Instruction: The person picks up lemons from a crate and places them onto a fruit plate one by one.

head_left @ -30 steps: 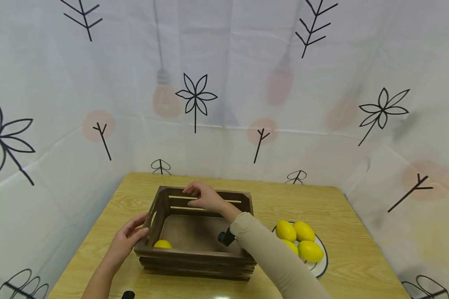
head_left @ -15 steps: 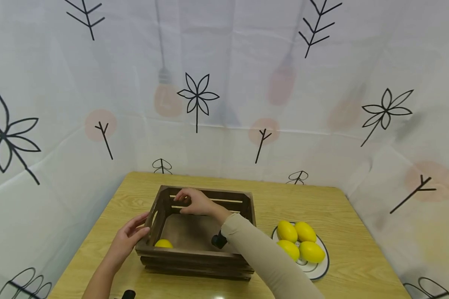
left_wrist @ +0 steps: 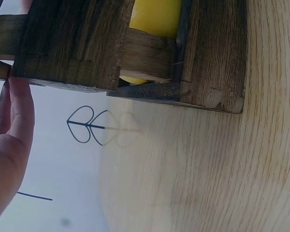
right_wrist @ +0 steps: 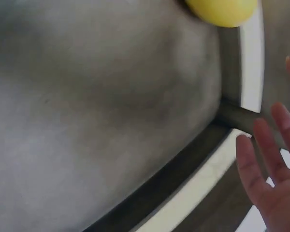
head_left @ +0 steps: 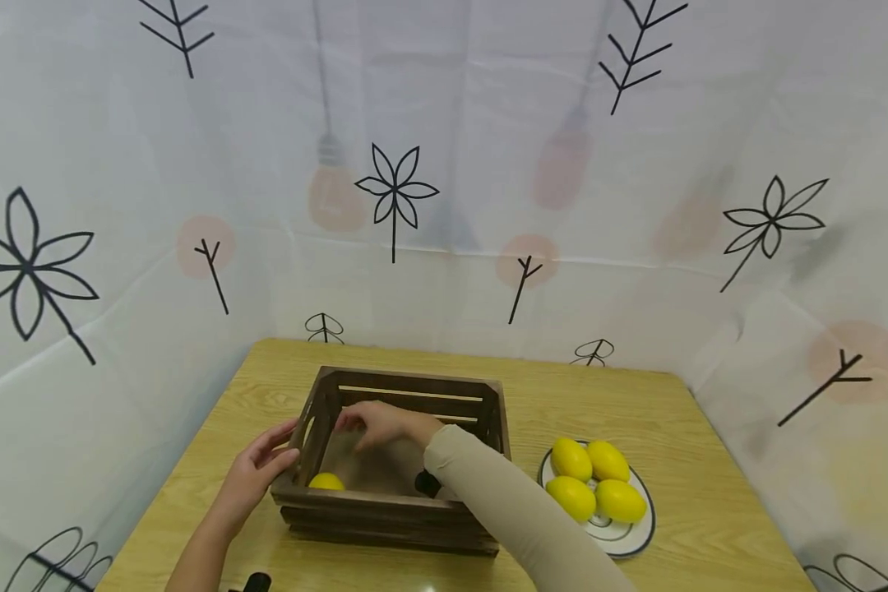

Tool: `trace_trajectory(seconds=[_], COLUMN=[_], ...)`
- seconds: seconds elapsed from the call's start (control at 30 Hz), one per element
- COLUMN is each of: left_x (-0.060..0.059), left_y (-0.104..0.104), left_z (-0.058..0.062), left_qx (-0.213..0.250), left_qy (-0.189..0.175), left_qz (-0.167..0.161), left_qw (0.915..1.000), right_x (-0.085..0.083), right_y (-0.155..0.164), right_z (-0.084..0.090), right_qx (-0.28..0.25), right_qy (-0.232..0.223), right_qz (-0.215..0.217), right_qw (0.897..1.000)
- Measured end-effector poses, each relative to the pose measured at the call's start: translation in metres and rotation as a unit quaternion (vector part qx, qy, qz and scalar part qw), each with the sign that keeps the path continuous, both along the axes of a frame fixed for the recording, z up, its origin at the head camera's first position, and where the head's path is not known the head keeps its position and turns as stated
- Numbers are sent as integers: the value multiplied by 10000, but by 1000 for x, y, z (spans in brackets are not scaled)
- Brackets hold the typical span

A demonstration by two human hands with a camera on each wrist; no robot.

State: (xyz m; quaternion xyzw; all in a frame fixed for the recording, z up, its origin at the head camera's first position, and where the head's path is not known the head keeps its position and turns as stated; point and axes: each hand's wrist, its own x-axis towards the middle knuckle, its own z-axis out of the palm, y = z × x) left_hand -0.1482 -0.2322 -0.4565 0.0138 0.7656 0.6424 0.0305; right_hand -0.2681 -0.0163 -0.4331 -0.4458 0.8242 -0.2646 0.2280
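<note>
A dark brown slatted wooden crate [head_left: 385,522] stands on the table, with one lemon [head_left: 327,482] in its near left corner. My left hand [head_left: 247,473] rests against the crate's left side, fingers and thumb extended; the left wrist view has its fingers [left_wrist: 21,108] at a slat. Inside the crate, toward the back left, my right hand [head_left: 381,423] reaches down over the bottom. In the right wrist view its fingers [right_wrist: 251,169] are spread and hold nothing, near a corner of the crate, apart from the lemon [right_wrist: 224,9].
Right of the crate is a white plate [head_left: 640,538] with a dark rim, bearing several lemons [head_left: 572,498]. The wooden table [head_left: 607,403] meets a printed cloth backdrop [head_left: 444,205] at the back and both sides.
My right hand has moved left and down, from above the crate's back to inside it. The left hand has stayed at the crate's left side. The view has shifted slightly.
</note>
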Motion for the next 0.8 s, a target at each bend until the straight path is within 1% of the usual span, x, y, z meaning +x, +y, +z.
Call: trace_trajectory(seconds=[0.17, 0.37, 0.5, 0.63, 0.7, 0.8], left_x=[0, 0, 1, 0, 0, 0], left_y=[1, 0, -1, -1, 0, 0], left_z=[0, 0, -1, -1, 0, 0], left_qx=[-33, -20, 30, 83, 104, 114], left_qy=[-49, -51, -4, 21, 13, 2], left_qz=[0, 22, 13, 25, 41, 63], left_qw=[10000, 10000, 10000, 10000, 9999, 9999], right_x=[4, 7, 11, 16, 19, 22], right_y=[-2, -8, -10, -11, -12, -17], right_z=[-6, -17, -25, -29, -28, -29], right_qx=[490, 834, 919, 953, 975, 941], right_qy=[-78, -199, -183, -113, 38, 211], right_qz=[494, 937, 1194, 1226, 1312, 1604], right_qw=[9975, 9919, 9884, 9878, 9865, 9823])
